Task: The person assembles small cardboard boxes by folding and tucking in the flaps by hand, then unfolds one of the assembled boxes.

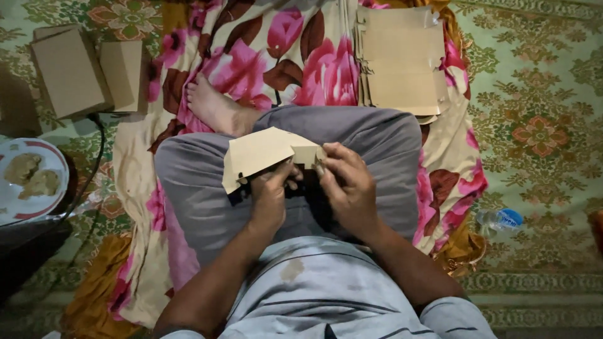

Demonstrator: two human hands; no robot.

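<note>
I sit cross-legged in grey trousers on a floral cloth (295, 56). Both hands hold a flat brown cardboard cut-out (260, 154) above my lap. My left hand (271, 194) grips its lower edge from beneath, thumb on top. My right hand (345, 179) pinches the small flap at the right end of the cut-out. The card tilts down to the left, and part of it is hidden behind my fingers.
A stack of flat cardboard blanks (402, 59) lies ahead on the right. Two folded cardboard boxes (85, 69) sit at the far left. A plate with food (28, 179) rests at the left edge, a dark cable beside it. A small plastic bottle (500, 220) lies on the patterned carpet.
</note>
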